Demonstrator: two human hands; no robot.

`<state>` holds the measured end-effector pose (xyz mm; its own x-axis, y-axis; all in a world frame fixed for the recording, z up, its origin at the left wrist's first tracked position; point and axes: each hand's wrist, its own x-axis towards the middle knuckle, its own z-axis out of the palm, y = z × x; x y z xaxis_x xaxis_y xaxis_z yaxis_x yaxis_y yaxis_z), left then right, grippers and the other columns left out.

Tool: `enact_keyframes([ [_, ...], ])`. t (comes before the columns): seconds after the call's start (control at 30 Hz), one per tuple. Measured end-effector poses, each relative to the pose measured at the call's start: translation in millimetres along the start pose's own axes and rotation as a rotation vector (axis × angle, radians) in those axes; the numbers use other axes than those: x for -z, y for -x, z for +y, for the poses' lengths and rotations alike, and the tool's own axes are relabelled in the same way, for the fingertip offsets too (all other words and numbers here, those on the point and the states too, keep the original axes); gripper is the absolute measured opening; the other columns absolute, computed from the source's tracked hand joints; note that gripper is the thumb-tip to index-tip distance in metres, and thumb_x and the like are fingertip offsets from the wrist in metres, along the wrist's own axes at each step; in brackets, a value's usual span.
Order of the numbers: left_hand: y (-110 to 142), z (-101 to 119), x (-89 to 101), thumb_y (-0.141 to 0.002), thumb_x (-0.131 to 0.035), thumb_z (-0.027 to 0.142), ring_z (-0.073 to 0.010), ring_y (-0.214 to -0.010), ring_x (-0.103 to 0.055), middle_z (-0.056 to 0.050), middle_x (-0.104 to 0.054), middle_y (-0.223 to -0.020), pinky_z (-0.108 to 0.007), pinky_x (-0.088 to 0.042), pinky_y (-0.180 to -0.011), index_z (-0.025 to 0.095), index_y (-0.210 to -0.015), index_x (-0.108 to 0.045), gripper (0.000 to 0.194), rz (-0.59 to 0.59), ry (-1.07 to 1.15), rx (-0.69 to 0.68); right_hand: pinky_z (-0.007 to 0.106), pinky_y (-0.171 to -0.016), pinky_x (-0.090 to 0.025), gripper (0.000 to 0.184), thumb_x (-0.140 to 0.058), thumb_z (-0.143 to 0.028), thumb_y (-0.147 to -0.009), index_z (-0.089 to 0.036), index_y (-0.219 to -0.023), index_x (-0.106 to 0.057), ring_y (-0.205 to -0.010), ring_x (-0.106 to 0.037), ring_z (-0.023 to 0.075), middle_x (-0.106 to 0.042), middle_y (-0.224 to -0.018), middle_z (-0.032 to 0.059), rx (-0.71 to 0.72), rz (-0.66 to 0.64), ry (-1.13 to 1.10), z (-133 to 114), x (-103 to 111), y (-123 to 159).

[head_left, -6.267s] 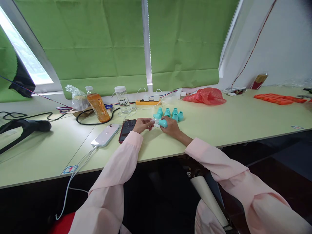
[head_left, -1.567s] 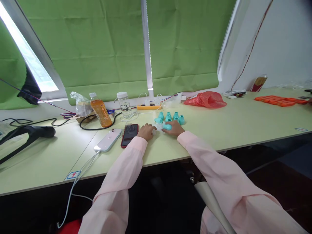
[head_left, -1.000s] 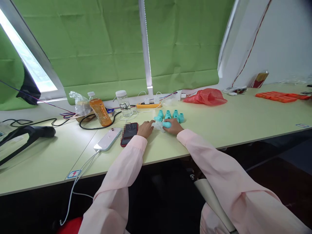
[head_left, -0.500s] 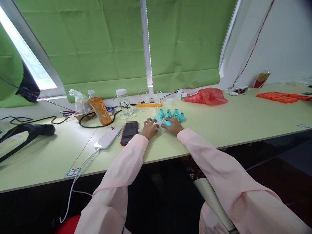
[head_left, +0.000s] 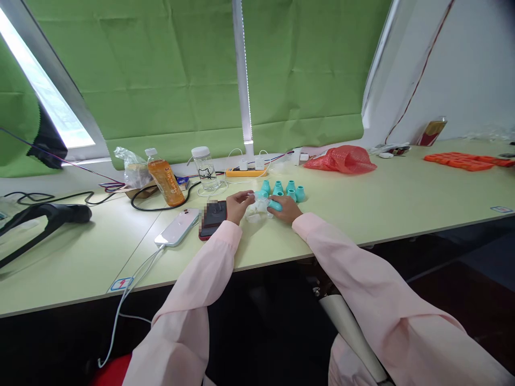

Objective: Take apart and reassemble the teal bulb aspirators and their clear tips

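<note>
My right hand (head_left: 288,209) is closed around a teal bulb-shaped plastic piece (head_left: 275,205), its narrow part toward the left. To the left of it, my left hand (head_left: 237,206) has its thumb and fingers pinched together. What they hold looks small and clear, but I cannot make it out. Between the hands lie several translucent white plastic pieces (head_left: 257,212) in a small heap. Just behind the hands several teal bottle-shaped pieces (head_left: 291,186) stand in a group, open necks upward. Another teal piece (head_left: 262,194) lies beside the left fingertips.
Left of my hands are a dark phone (head_left: 213,217) and a white phone (head_left: 177,228) on a cable. Behind stand an orange drink bottle (head_left: 166,179), a clear cup (head_left: 205,170) and a power strip (head_left: 246,172). A red plastic bag (head_left: 341,160) and orange trays (head_left: 458,160) lie right.
My left hand has drawn back left from the heap of translucent pieces, its spread fingers now pinched together. My right hand has stayed nearly in place with the teal piece.
</note>
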<state>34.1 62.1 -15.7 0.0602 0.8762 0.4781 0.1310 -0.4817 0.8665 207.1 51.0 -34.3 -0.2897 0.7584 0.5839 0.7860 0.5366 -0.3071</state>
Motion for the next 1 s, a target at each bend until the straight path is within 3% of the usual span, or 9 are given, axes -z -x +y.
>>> enact_keyframes([
  [0.2,1,4,1.6,-0.051,-0.071,0.037,-0.0163,-0.066,-0.061,-0.007,-0.065,-0.068,-0.036,-0.051,-0.069,0.008,-0.074,-0.064,0.038,-0.101,0.273,0.153,0.033,-0.075,-0.042,0.032,-0.054,-0.029,-0.069,-0.014,-0.096,-0.059,-0.084,-0.057,0.022,-0.064,-0.091,0.0089,0.001,0.028,0.013,-1,-1,2],
  [0.33,1,3,1.6,-0.049,-0.072,0.034,-0.0128,-0.06,-0.059,-0.004,-0.063,-0.062,-0.037,-0.051,-0.069,0.008,-0.076,-0.064,0.038,-0.139,0.332,0.211,0.034,-0.075,-0.041,0.034,-0.054,-0.037,-0.07,-0.014,-0.095,-0.06,-0.083,-0.058,0.0223,-0.064,-0.09,0.009,0.003,0.051,0.018,-1,-2,3],
  [0.53,1,3,-0.1,-0.049,-0.073,0.031,-0.008,-0.052,-0.054,-0.001,-0.06,-0.057,-0.034,-0.051,-0.066,0.008,-0.074,-0.063,0.036,-0.18,0.339,0.231,0.031,-0.074,-0.042,0.034,-0.051,-0.038,-0.072,-0.013,-0.093,-0.06,-0.083,-0.059,0.0209,-0.065,-0.089,0.0088,0.031,0.086,0.032,1,-4,4],
  [0.73,1,8,4.1,-0.053,-0.071,0.034,-0.0101,-0.05,-0.055,-0.003,-0.061,-0.056,-0.03,-0.05,-0.054,0.006,-0.083,-0.062,0.042,-0.317,0.303,0.267,0.031,-0.074,-0.042,0.033,-0.052,-0.035,-0.071,-0.012,-0.094,-0.061,-0.085,-0.059,0.0211,-0.064,-0.092,0.0103,0.085,0.1,0.039,4,-3,5],
  [1.0,-1,9,10.3,-0.048,-0.074,0.031,-0.0103,-0.044,-0.055,-0.003,-0.061,-0.051,-0.025,-0.047,-0.045,0.005,-0.075,-0.063,0.04,-0.391,0.243,0.238,0.033,-0.068,-0.044,0.03,-0.055,-0.033,-0.068,-0.013,-0.089,-0.063,-0.078,-0.061,0.0227,-0.066,-0.083,0.0104,0.124,0.09,0.003,2,-4,6],
])
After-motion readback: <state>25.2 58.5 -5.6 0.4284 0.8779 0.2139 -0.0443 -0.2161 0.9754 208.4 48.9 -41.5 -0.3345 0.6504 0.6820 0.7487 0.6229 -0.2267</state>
